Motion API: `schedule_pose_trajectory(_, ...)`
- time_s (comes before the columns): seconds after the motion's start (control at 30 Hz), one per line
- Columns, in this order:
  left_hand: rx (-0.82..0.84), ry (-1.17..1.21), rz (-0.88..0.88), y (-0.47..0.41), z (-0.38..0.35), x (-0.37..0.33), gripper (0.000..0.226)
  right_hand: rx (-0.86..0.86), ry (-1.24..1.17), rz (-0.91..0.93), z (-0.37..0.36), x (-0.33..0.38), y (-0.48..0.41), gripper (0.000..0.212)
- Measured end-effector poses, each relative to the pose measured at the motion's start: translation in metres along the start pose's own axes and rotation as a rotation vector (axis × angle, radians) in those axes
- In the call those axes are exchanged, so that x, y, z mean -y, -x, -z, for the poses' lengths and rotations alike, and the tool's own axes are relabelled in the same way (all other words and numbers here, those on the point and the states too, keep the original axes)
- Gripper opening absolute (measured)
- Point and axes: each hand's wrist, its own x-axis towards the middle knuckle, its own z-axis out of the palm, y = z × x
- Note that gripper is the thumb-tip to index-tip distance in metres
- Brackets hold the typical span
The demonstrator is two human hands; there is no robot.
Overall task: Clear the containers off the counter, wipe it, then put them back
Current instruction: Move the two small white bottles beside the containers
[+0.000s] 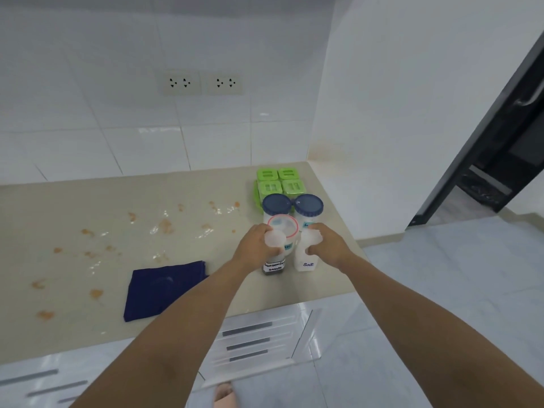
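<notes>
On the right end of the beige counter (88, 201), my left hand (254, 248) grips a dark seasoning sauce bottle (273, 266) with a white cap. My right hand (329, 245) grips a white bottle labelled Salt (306, 260). Both bottles stand upright on the counter. Just behind them is a clear jar with a red-rimmed lid (283, 226), then two blue-lidded jars (276, 204) (309, 204), and a green tray of four green-lidded boxes (279, 182) at the back corner. A folded dark blue cloth (162, 290) lies to the left of my left arm.
Orange stains and wet smears (164, 226) spread over the left and middle of the counter. Tiled wall with two socket plates (203, 83) stands behind. White drawers (250, 340) sit below the counter edge. A dark doorway (500, 160) is to the right, over a pale tiled floor.
</notes>
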Motion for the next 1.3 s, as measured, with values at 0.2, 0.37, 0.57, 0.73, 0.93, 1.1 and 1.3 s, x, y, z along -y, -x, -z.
schedule_pose_trajectory(0.2, -0.013, 0.018, 0.009, 0.006, -0.004, -0.001, 0.061, 0.003, -0.023, -0.003, -0.002, -0.001, 0.001, 0.063)
schedule_pose_trajectory(0.37, -0.016, 0.038, 0.013, 0.011, -0.007, 0.001, 0.063, -0.047, 0.011, 0.008, -0.01, -0.001, 0.004, 0.067)
schedule_pose_trajectory(0.57, 0.007, 0.036, 0.002, 0.016, -0.004, 0.004, 0.068, -0.09, 0.315, 0.068, -0.019, 0.003, 0.01, 0.072)
schedule_pose_trajectory(0.73, -0.04, -0.077, -0.015, 0.025, 0.008, 0.02, 0.066, -0.229, 0.662, 0.167, -0.029, 0.017, 0.021, 0.066)
schedule_pose_trajectory(0.93, -0.123, -0.397, -0.131, 0.051, 0.046, 0.065, 0.057, -0.334, 0.758, 0.471, -0.066, 0.051, 0.031, 0.065)
schedule_pose_trajectory(1.1, -0.13, -0.595, -0.007, 0.081, 0.081, 0.122, 0.054, -0.163, 0.771, 0.619, -0.129, 0.083, 0.039, 0.063)
schedule_pose_trajectory(1.3, -0.066, -0.634, 0.193, 0.118, 0.108, 0.201, 0.067, 0.124, 0.798, 0.682, -0.216, 0.099, 0.045, 0.06)
